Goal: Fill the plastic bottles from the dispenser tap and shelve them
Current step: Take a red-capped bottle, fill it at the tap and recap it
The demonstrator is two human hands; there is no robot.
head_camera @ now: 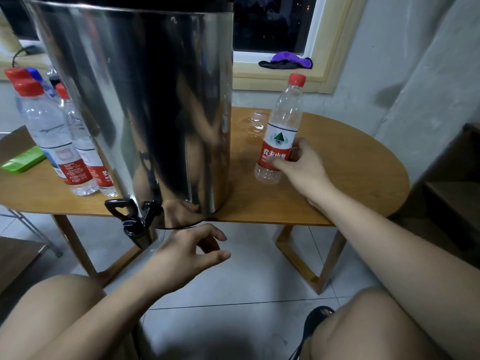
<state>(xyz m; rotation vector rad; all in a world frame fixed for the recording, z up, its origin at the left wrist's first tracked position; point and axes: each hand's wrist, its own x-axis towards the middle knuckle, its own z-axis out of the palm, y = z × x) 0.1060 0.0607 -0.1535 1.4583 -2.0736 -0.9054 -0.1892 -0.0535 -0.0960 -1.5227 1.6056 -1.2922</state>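
well, the right hand is wrapping fingers and thumb around the label of a capped bottle, which is standing upright on the table, right of the steel dispenser. the left hand is hanging loosely curled, holding nothing, just beside the tap, so it is nearer to it; the tap is lying down and left from the bottle. the dispenser is partly hiding the other bottles; whether the held bottle is containing water is hard to tell, and no shelf is showing
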